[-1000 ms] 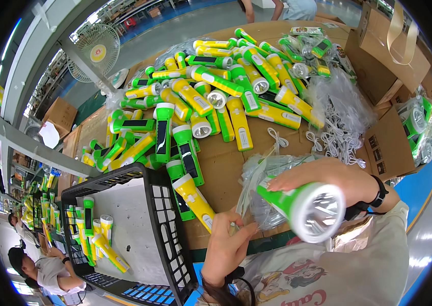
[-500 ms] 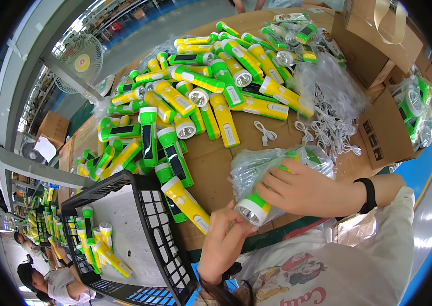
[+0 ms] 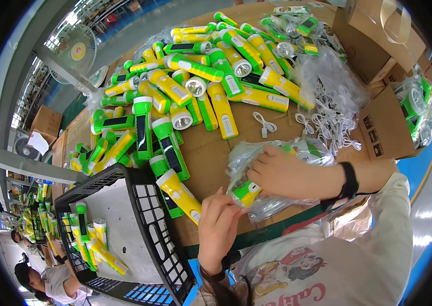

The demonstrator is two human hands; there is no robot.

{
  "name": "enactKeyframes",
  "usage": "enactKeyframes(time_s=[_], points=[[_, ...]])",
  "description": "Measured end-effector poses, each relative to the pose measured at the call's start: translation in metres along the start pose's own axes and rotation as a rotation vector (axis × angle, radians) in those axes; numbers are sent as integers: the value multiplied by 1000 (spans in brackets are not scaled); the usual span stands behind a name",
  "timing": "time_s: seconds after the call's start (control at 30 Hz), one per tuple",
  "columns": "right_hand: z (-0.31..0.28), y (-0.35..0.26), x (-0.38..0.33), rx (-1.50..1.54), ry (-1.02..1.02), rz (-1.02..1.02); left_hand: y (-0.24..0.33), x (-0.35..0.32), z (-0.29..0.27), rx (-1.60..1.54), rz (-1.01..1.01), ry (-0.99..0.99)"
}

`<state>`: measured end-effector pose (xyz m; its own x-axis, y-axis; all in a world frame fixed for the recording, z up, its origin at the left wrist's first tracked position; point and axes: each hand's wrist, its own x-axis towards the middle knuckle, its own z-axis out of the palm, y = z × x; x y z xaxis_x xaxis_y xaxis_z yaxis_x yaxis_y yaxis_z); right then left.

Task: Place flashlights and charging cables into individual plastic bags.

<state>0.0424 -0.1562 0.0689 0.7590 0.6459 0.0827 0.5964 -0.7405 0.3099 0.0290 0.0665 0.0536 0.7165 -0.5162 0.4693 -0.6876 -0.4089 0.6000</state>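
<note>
Flashlight (image 3: 248,193), green and yellow, lies among clear plastic bags (image 3: 269,210) near the table (image 3: 207,160) edge. The right hand (image 3: 290,176) curls its fingers over the body, apparently to steady it on that slippery film. The left hand's (image 3: 218,224) fingers are narrow, tips at the flashlight's end; I can't tell whether they pinch film. A black crate (image 3: 133,176) stands near, seemingly within easy reach.
</note>
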Motion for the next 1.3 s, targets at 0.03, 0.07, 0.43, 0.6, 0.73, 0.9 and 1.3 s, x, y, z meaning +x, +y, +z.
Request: enactKeyframes(time_s=[0.03, 0.07, 0.43, 0.6, 0.73, 0.9, 1.3], points=[[-12, 25, 2, 440, 36, -94, -3, -3, 0, -24, -20, 44], [-19, 45, 6, 886, 75, -201, -5, -9, 0, -38, -50, 94], [69, 81, 19, 589, 15, 464, 18, -59, 46, -284, -450, 297], [-28, 53, 2, 929, 213, 316, -3, -60, 49, -316, -486, 331], [-49, 4, -39, 691, 153, 66, -12, -55, 40, -472, -556, 213], [-16, -34, -53, 527, 322, 188, -14, -44, 43, -276, -450, 210], [-13, -23, -52, 807, 420, 536, -2, -20, 38, -116, -295, 461]])
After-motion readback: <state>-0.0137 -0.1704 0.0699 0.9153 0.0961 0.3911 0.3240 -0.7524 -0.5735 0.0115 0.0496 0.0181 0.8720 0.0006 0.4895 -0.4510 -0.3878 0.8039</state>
